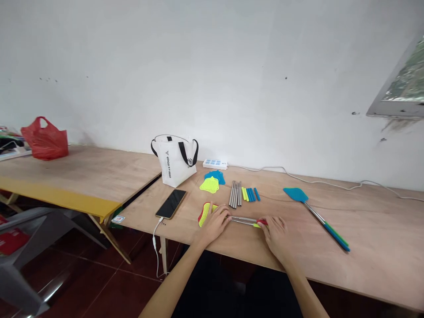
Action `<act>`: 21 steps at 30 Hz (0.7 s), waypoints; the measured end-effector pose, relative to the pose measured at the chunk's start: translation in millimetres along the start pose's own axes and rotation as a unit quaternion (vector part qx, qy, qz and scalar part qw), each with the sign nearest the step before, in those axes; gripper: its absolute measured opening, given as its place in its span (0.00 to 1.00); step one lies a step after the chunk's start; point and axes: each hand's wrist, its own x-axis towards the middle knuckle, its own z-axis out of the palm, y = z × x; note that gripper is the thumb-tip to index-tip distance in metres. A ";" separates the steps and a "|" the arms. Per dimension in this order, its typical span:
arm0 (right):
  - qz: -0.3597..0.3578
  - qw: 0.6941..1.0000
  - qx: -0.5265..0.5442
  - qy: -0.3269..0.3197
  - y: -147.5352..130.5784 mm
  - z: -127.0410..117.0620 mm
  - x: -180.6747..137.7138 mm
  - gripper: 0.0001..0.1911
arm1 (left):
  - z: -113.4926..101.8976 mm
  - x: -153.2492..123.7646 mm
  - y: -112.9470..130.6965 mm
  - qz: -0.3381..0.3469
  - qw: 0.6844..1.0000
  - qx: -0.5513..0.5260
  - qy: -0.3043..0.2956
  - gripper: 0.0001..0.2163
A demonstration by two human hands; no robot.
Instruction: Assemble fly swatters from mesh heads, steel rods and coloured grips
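A red plastic bag (49,143) is on another table, far to the left of the left hand (217,223) and beyond it. Nearer, still to its left, are a white tote bag (175,161) with black handles, farther back, and a dark phone (171,203), which has a white cable (154,240) plugged in. A yellow paddle head (202,220) with a red paddle head (200,215) under it lies just at the left edge of this hand. The left hand is palm down with its fingers half bent over the ends of two metal rods (243,220); whether it grips them, I cannot tell. Beyond it lie yellow heads (209,185), blue heads (217,176) and a white power strip (215,164). Beyond the gap between both hands, grey tubes (235,195) lie side by side, with short yellow and blue sticks (251,194) next to them. The rods run to the right hand (275,229), whose thumb and curled fingers have hold of a red handle (261,221); a yellow-green handle (256,225) is just beside. To the right of this hand, well apart, rests a blue-headed swatter (295,194).
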 end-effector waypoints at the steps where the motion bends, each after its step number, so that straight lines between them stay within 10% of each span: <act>1: -0.005 1.000 0.002 0.005 -0.9 -1.0 0.4 0.19 | -0.1 0.7 0.5 0.003 1.000 0.000 0.004 0.07; 21: -0.015 1.000 0.016 0.017 -25.5 -5.6 3.5 0.16 | -9.7 3.7 6.0 0.012 0.999 -0.027 0.024 0.11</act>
